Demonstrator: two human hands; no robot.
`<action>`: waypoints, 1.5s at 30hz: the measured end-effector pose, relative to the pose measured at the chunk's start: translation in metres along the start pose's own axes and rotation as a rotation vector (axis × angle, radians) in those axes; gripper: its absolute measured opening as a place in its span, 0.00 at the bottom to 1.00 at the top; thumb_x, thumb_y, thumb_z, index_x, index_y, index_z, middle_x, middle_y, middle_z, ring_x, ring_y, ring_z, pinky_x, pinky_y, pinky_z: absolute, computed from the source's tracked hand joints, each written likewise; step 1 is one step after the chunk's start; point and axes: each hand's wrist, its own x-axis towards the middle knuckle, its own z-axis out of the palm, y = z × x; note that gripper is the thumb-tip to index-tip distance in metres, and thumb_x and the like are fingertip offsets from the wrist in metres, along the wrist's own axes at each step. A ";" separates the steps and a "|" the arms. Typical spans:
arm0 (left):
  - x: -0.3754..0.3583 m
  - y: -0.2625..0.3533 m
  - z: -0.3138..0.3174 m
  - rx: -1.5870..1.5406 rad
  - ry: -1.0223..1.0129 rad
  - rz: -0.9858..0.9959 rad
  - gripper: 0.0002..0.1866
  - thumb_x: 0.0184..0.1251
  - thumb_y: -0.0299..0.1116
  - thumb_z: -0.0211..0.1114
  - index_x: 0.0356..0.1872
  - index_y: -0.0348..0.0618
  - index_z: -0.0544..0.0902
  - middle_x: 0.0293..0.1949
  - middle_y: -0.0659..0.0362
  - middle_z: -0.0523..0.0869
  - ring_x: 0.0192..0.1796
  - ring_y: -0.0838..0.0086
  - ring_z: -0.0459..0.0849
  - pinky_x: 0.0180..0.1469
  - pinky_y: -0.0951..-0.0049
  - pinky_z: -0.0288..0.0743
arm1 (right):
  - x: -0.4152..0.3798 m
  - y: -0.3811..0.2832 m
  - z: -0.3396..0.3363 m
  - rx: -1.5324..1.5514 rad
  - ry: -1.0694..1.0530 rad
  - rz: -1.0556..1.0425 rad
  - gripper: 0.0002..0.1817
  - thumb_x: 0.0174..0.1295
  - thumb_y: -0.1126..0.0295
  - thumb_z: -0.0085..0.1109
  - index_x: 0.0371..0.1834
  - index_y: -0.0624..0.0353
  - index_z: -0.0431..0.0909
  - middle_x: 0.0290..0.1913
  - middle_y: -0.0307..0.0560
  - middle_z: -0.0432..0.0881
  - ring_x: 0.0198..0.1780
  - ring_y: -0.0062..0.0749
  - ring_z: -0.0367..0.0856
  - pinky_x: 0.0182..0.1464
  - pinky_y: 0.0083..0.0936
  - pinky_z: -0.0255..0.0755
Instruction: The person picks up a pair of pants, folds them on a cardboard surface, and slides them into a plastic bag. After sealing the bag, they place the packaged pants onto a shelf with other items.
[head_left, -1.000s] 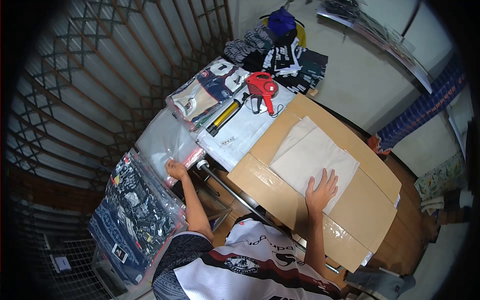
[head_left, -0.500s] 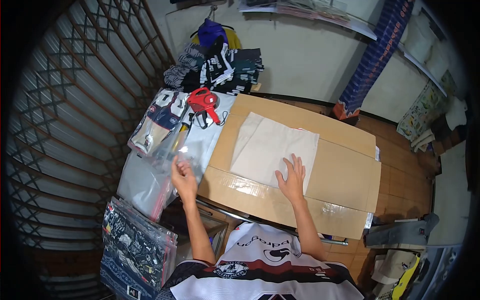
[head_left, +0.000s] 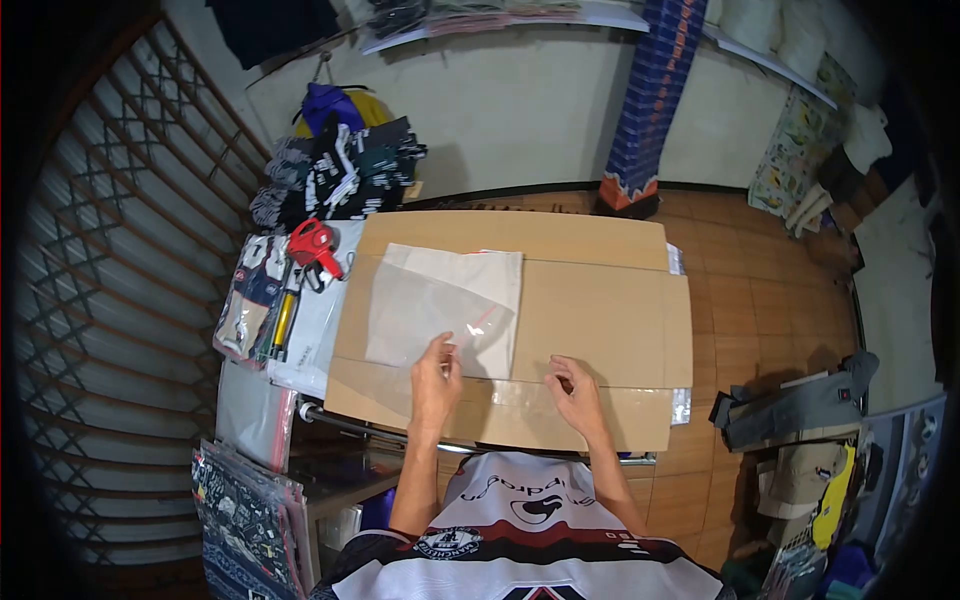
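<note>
My left hand (head_left: pixel 437 380) is closed in a pinch on a clear plastic bag (head_left: pixel 430 310) with a red strip. The bag spreads over a folded cream cloth (head_left: pixel 505 272), covering much of it. The cloth lies on a flat cardboard sheet (head_left: pixel 600 320). To the right of the cloth, my right hand (head_left: pixel 576 395) hovers above the cardboard, its fingers loosely curved and apart from the thumb, with nothing visible between them.
On the left are a red handheld tool (head_left: pixel 316 245), a packed garment (head_left: pixel 250 300), a yellow-barrelled tool (head_left: pixel 285 320) and a stack of clear bags (head_left: pixel 250 405). Packaged dark patterned clothing (head_left: pixel 245 520) is lower left. Folded dark clothes (head_left: pixel 340 175) are piled behind.
My left hand has brought the plastic bag from the left side to over the cream cloth. My right hand has lifted off the cloth and curled. The view has turned right.
</note>
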 end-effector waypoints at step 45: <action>-0.057 0.078 0.194 -0.362 -0.246 -0.166 0.14 0.70 0.29 0.75 0.53 0.32 0.88 0.29 0.64 0.90 0.30 0.87 0.78 0.33 0.81 0.73 | 0.030 0.078 -0.114 0.571 -0.153 0.224 0.11 0.77 0.64 0.63 0.45 0.62 0.85 0.38 0.42 0.89 0.40 0.22 0.86 0.39 0.20 0.79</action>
